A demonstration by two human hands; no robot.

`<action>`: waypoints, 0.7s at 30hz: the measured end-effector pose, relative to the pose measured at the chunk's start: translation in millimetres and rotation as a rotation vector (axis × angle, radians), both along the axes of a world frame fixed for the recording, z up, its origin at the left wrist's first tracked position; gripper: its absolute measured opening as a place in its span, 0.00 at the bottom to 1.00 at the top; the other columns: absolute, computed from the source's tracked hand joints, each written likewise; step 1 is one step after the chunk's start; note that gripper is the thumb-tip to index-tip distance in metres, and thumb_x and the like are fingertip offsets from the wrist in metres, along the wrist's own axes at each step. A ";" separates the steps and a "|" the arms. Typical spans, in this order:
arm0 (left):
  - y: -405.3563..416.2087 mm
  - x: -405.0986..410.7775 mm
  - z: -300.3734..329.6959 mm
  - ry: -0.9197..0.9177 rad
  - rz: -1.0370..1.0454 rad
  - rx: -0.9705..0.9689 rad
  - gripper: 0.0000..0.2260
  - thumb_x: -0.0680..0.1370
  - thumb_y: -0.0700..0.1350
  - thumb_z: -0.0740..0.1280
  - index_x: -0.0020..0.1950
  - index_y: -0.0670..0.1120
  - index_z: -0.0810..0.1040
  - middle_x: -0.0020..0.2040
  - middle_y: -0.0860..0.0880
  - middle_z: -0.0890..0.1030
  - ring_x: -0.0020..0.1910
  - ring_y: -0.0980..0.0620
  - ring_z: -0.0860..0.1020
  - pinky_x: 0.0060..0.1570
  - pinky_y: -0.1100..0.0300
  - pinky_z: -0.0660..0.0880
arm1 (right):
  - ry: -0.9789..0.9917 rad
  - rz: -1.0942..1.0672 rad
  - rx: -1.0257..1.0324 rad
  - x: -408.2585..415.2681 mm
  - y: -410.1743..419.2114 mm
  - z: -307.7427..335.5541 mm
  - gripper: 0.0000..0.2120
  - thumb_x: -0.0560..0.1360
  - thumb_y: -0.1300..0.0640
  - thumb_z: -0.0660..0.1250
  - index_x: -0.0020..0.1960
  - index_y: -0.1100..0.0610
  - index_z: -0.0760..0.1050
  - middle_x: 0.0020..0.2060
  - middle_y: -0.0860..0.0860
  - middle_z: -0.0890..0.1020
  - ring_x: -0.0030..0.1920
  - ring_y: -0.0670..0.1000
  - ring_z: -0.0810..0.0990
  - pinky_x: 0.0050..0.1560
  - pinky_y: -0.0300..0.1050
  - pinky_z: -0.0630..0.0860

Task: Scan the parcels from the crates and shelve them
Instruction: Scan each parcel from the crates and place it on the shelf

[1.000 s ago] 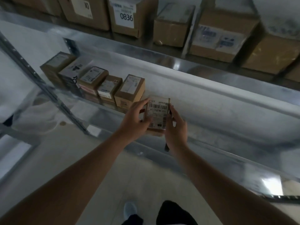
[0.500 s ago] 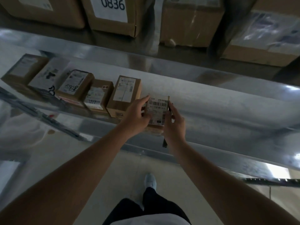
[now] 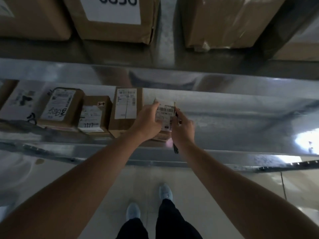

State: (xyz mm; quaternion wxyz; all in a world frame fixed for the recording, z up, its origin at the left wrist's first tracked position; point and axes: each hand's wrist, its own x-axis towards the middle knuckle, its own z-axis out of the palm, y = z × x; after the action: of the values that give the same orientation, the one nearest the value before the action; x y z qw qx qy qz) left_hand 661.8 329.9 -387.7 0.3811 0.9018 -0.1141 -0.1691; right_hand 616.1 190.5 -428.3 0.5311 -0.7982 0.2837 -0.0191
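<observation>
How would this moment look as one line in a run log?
step: shelving | left hand: holds parcel | right hand: holds parcel, dark pen-like item | place: metal shelf, right end of parcel row

The parcel (image 3: pixel 164 116) shows only its labelled top; the left hand (image 3: pixel 146 123) and right hand (image 3: pixel 182 129) cover its sides, and its label print is too blurred to read. A dark thin object (image 3: pixel 175 149) under the right wrist cannot be identified. The upper-shelf boxes (image 3: pixel 114 18) are cut off by the top edge, their number label halved.
</observation>
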 end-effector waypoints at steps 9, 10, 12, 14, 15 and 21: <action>2.1 8.5 -14.5 0.062 -0.054 0.084 0.29 0.77 0.36 0.73 0.76 0.47 0.67 0.67 0.43 0.74 0.67 0.44 0.77 0.60 0.53 0.82 | 0.006 -0.010 -0.062 12.1 13.3 -11.8 0.20 0.86 0.46 0.60 0.76 0.34 0.72 0.62 0.53 0.80 0.51 0.49 0.84 0.50 0.48 0.86; 2.0 9.1 -15.3 0.049 -0.053 0.091 0.28 0.77 0.36 0.73 0.75 0.46 0.68 0.67 0.43 0.74 0.66 0.44 0.78 0.60 0.51 0.83 | 0.003 -0.008 -0.060 14.4 13.0 -12.0 0.20 0.86 0.46 0.61 0.76 0.34 0.73 0.63 0.53 0.80 0.51 0.49 0.83 0.49 0.45 0.83; 1.2 8.7 -14.6 0.018 -0.058 0.121 0.27 0.77 0.37 0.73 0.74 0.43 0.69 0.68 0.41 0.72 0.65 0.43 0.77 0.62 0.51 0.82 | 0.007 0.001 -0.071 17.7 12.9 -13.6 0.20 0.86 0.47 0.61 0.76 0.34 0.73 0.63 0.53 0.80 0.51 0.50 0.82 0.45 0.40 0.77; -0.6 5.8 -11.8 -0.028 -0.067 0.166 0.28 0.77 0.37 0.73 0.75 0.40 0.68 0.70 0.38 0.68 0.66 0.41 0.74 0.65 0.52 0.79 | 0.011 -0.007 -0.077 18.8 13.4 -12.3 0.20 0.86 0.47 0.61 0.76 0.34 0.73 0.63 0.53 0.80 0.51 0.51 0.81 0.47 0.41 0.77; -1.5 4.0 -9.4 -0.058 -0.079 0.190 0.29 0.77 0.37 0.74 0.76 0.39 0.67 0.73 0.37 0.65 0.69 0.40 0.72 0.68 0.52 0.77 | 0.007 -0.020 -0.075 18.6 13.6 -11.6 0.20 0.85 0.46 0.61 0.76 0.34 0.73 0.64 0.52 0.80 0.53 0.51 0.82 0.52 0.44 0.80; 0.6 -8.0 19.5 -0.189 -0.210 0.265 0.37 0.82 0.40 0.70 0.85 0.41 0.53 0.85 0.37 0.50 0.85 0.37 0.49 0.81 0.43 0.54 | -0.060 -0.032 -0.091 -2.1 4.2 15.0 0.22 0.85 0.48 0.63 0.79 0.39 0.70 0.68 0.50 0.80 0.58 0.57 0.82 0.57 0.58 0.83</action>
State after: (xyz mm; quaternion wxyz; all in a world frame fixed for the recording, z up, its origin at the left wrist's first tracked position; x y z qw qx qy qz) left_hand 653.8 330.6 -368.2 0.2268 0.9391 -0.2193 -0.1361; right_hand 614.0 194.7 -413.3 0.5020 -0.8160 0.2791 -0.0643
